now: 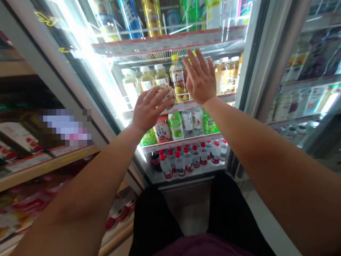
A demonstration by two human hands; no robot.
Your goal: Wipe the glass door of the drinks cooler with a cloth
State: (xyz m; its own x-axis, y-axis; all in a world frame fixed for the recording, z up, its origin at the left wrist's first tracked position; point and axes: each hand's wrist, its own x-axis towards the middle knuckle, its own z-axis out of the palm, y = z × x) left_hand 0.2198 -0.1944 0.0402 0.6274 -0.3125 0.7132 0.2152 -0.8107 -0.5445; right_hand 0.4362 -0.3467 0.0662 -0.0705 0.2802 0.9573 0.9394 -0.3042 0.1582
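Facing a lit drinks cooler (165, 45), left fingers (151, 96) clutching a pale wad (170, 94), right fingers (194, 62) spread, shelves (77, 155) alongside.

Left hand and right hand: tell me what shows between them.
In the head view, a yellow-capped bottle shows between the left hand and the right hand, standing on the shelf behind them.

- The left hand (147, 108) covers much of the crumpled wad (168, 94); I cannot tell whether it is cloth or paper.
- The right hand (200, 80) blocks my view of part of the middle shelf (183, 105), and I can't judge whether it touches anything.
- The upper edge crops the top-shelf bottles (130, 17).
- Print on the price strip (160, 43) below them is too small for me.
- A pixelated patch (64, 124) hides whatever sits there.
- I can't read the red-capped bottles' (180, 165) labels.
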